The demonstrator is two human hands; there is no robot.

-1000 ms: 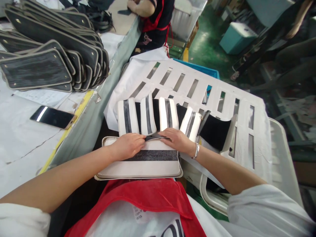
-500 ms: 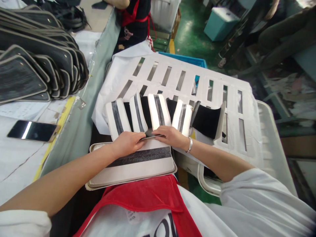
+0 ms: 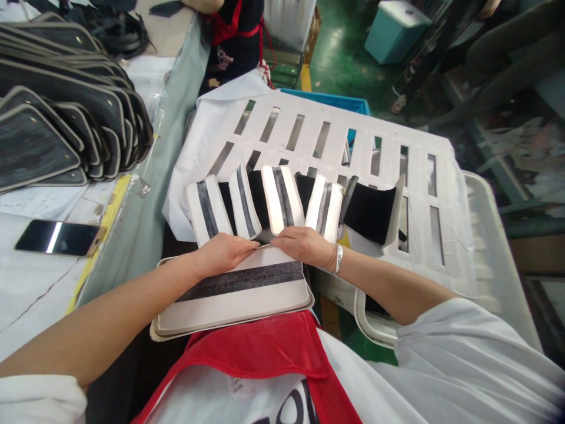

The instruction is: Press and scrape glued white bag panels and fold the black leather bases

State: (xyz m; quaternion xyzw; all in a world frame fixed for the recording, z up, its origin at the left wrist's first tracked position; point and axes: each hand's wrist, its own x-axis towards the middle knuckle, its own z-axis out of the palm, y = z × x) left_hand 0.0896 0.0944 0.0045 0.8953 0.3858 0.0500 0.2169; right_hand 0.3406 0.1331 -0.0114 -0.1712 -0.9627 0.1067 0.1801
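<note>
A white panel [image 3: 238,310] with a broad dark stripe lies flat in front of my body, on top of another piece whose edge shows beneath. My left hand [image 3: 224,254] is closed on the panel's far edge, left of its middle. On the same edge, just to the right, my right hand [image 3: 304,244] pinches with thumb and fingers; a bracelet is on that wrist. The fingertips of both hands nearly meet. Right beyond them stand several smaller white pieces [image 3: 282,197] with dark stripes, black material [image 3: 371,209] showing between and beside them.
Behind the pieces, a white slotted board [image 3: 344,126] rests over a pale plastic bin [image 3: 489,235]. The left table carries a phone [image 3: 57,237] and a stack of dark, light-edged panels [image 3: 66,112]. A blue crate [image 3: 326,101] and a co-worker's apron [image 3: 236,41] are farther back.
The lifted edge between my hands now lies lower and flatter. My right fingers have closed further over it, and both hands stay in nearly the same place.
</note>
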